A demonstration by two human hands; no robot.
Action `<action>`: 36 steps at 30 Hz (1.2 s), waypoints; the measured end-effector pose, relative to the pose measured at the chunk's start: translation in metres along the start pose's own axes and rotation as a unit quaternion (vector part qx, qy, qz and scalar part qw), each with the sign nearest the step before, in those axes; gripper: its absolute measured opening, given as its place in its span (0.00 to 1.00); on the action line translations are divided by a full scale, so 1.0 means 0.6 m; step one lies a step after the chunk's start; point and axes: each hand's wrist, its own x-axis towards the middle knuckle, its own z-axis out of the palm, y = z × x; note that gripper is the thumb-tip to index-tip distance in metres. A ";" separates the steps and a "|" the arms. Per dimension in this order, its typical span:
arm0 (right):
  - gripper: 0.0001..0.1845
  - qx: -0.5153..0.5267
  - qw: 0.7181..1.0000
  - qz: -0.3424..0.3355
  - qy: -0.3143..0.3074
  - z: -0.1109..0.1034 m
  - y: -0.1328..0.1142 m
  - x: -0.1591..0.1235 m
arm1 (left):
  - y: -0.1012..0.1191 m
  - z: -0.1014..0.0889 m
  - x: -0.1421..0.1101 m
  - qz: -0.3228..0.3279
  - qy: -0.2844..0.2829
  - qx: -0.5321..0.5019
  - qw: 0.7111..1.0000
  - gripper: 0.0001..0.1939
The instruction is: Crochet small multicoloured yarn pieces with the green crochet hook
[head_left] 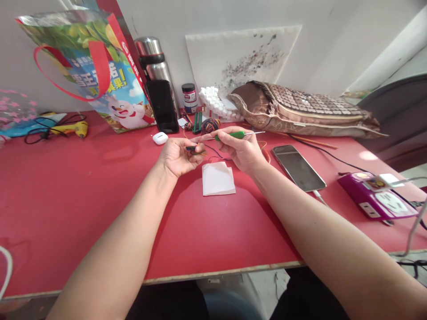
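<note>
Left hand (178,156) pinches small dark piece (191,148) above red surface (200,231); right hand (246,153) grips green-handled tool (235,134), tip off piece. I judge mid-work; can't tell how much is done or left.

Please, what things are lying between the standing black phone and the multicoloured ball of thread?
In the head view, a white card, a smaller thread bundle and a green object lie between the phone and the ball.
</note>
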 end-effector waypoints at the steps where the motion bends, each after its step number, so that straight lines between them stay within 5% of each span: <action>1: 0.12 -0.001 1.000 0.000 0.002 0.000 0.001 0.000 | -0.001 0.000 0.000 0.006 -0.001 0.000 1.000 0.36; 21: 0.14 -0.016 0.999 -0.031 0.016 0.006 0.008 0.001 | -0.001 0.005 -0.007 0.073 0.021 0.034 0.997 0.26; 36: 0.11 -0.007 1.000 -0.004 -0.008 0.006 -0.002 -0.002 | 0.013 -0.004 -0.006 -0.009 0.017 -0.001 1.000 0.35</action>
